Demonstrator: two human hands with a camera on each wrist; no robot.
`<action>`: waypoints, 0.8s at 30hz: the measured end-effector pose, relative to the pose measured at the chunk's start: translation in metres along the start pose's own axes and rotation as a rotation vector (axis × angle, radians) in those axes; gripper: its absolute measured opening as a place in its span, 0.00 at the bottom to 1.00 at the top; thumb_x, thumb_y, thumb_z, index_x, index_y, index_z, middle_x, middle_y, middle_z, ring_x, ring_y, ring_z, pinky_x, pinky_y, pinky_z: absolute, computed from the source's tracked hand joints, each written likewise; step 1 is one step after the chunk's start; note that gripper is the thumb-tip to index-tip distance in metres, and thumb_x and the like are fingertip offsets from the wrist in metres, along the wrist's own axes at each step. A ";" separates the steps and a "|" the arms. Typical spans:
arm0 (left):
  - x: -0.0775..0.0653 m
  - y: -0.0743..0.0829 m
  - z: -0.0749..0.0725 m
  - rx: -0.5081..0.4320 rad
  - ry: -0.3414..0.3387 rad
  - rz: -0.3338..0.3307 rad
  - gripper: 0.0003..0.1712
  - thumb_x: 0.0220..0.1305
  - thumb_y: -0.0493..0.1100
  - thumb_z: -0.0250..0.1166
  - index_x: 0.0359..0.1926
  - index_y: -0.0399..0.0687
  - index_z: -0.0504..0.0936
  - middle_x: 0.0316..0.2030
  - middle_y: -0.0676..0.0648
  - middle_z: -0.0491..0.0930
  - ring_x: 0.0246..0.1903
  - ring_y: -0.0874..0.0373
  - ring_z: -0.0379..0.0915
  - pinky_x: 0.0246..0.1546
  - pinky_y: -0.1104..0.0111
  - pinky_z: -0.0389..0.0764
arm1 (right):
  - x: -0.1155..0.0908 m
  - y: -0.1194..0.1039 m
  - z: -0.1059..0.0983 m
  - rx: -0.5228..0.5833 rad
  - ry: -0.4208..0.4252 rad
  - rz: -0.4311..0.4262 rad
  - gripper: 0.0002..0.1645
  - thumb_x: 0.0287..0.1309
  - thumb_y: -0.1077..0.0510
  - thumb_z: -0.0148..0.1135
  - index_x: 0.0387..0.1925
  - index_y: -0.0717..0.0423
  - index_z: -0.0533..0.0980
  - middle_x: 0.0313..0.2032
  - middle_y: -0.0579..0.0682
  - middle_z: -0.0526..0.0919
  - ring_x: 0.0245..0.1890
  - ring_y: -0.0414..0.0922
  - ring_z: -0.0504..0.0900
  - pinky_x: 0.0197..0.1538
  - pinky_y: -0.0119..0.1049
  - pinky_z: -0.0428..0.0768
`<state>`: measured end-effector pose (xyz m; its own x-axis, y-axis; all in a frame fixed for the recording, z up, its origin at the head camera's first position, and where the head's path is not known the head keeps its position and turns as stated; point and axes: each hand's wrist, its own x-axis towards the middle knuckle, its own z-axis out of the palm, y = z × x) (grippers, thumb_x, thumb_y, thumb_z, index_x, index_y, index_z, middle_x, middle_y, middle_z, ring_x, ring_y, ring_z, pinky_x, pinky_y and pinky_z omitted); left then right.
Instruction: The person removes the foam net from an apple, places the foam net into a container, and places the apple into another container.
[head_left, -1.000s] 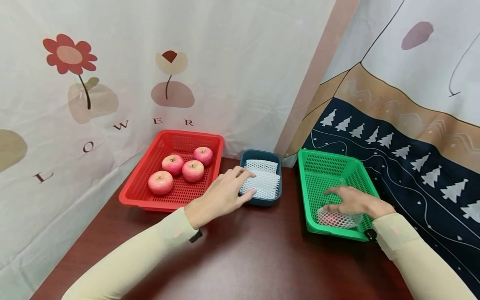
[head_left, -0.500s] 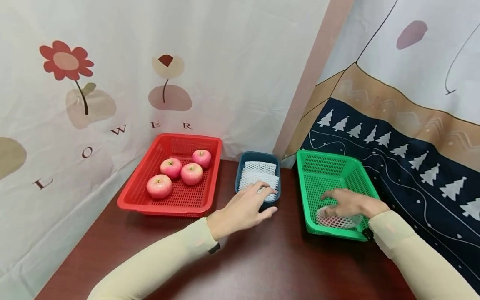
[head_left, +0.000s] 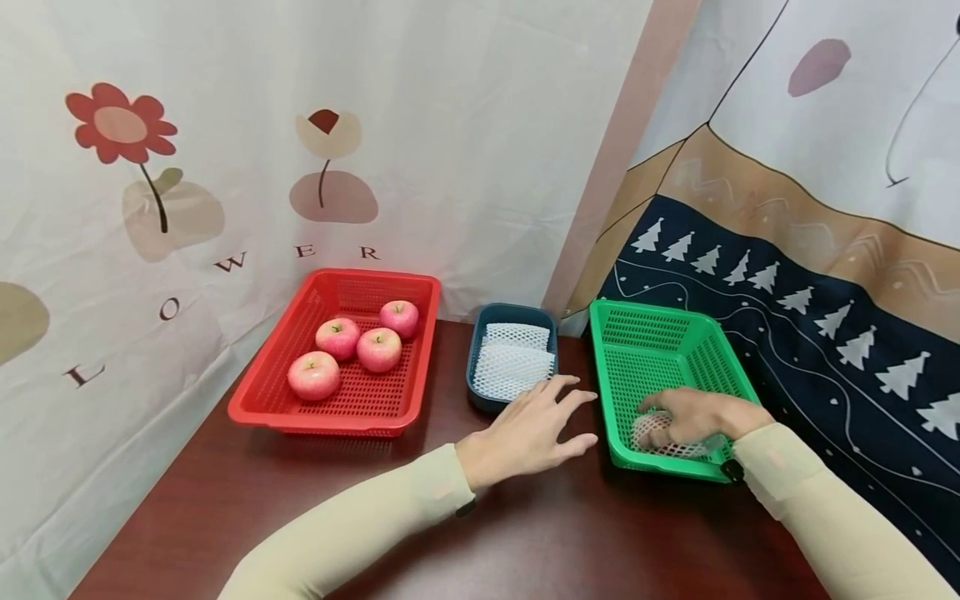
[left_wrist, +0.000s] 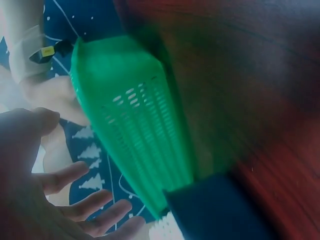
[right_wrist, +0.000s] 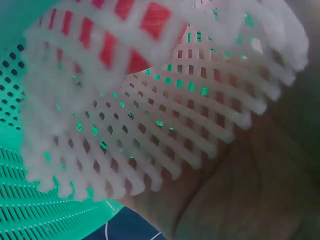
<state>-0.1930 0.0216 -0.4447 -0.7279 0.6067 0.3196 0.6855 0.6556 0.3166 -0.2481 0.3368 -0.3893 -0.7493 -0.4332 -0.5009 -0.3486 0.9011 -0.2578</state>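
My right hand (head_left: 693, 415) is down inside the green basket (head_left: 648, 329), its thumb and fingers curled round an apple in a white foam net (head_left: 651, 427). In the right wrist view, the net's loose, open end (right_wrist: 165, 150) spreads over the palm, with the red apple (right_wrist: 156, 21) deeper inside. My left hand (head_left: 532, 429) hovers, fingers spread and holding nothing, between the blue box (head_left: 491, 406) and the green basket. White foam nets (head_left: 513, 371) lie stacked in that box, just beyond the left hand.
At the left, a red basket (head_left: 322, 427) holds several bare apples (head_left: 378, 350). All the containers stand on a dark reddish-brown table (head_left: 315, 492). Printed curtains (head_left: 465, 150) hang close behind them, and a navy tree-patterned cloth (head_left: 810, 367) borders the green basket's right side.
My left hand has moved right and nearer, away from over the foam nets, toward the green basket. My right hand has lowered a little and closed round the netted apple.
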 end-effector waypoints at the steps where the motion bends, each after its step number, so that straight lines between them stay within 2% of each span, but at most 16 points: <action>1: 0.001 0.002 0.002 0.002 -0.003 0.003 0.36 0.86 0.67 0.66 0.84 0.59 0.77 0.82 0.43 0.75 0.75 0.46 0.81 0.69 0.48 0.90 | 0.000 -0.001 0.000 0.001 -0.010 0.002 0.39 0.76 0.47 0.77 0.78 0.60 0.78 0.72 0.69 0.85 0.70 0.69 0.84 0.69 0.72 0.86; 5: 0.007 0.007 0.011 0.021 -0.020 0.004 0.40 0.86 0.70 0.63 0.87 0.60 0.73 0.86 0.43 0.71 0.77 0.45 0.79 0.69 0.49 0.90 | 0.002 -0.002 0.001 0.012 -0.033 0.011 0.38 0.75 0.50 0.78 0.79 0.59 0.78 0.72 0.67 0.85 0.68 0.64 0.85 0.68 0.69 0.86; 6: 0.008 0.009 0.014 0.024 -0.028 0.001 0.41 0.86 0.71 0.63 0.88 0.60 0.72 0.87 0.43 0.69 0.79 0.45 0.78 0.70 0.48 0.90 | 0.002 -0.003 0.001 0.000 -0.032 0.005 0.38 0.74 0.50 0.78 0.79 0.59 0.78 0.72 0.67 0.85 0.70 0.65 0.84 0.70 0.71 0.85; 12: 0.014 0.015 0.026 0.027 -0.080 -0.016 0.44 0.86 0.74 0.59 0.91 0.61 0.68 0.92 0.44 0.61 0.88 0.42 0.67 0.78 0.41 0.84 | 0.003 -0.004 0.003 -0.029 -0.014 0.000 0.39 0.70 0.54 0.80 0.78 0.59 0.79 0.71 0.67 0.86 0.71 0.67 0.85 0.70 0.70 0.86; 24: 0.022 0.026 0.036 0.069 -0.129 -0.056 0.51 0.86 0.80 0.51 0.94 0.58 0.63 0.95 0.46 0.54 0.93 0.43 0.58 0.86 0.43 0.75 | 0.004 0.000 0.004 -0.027 -0.014 -0.010 0.37 0.72 0.56 0.80 0.77 0.60 0.79 0.71 0.68 0.85 0.58 0.56 0.85 0.59 0.57 0.88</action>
<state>-0.1920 0.0686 -0.4614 -0.7640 0.6184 0.1841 0.6444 0.7166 0.2669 -0.2490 0.3346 -0.3943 -0.7377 -0.4418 -0.5105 -0.3710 0.8970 -0.2402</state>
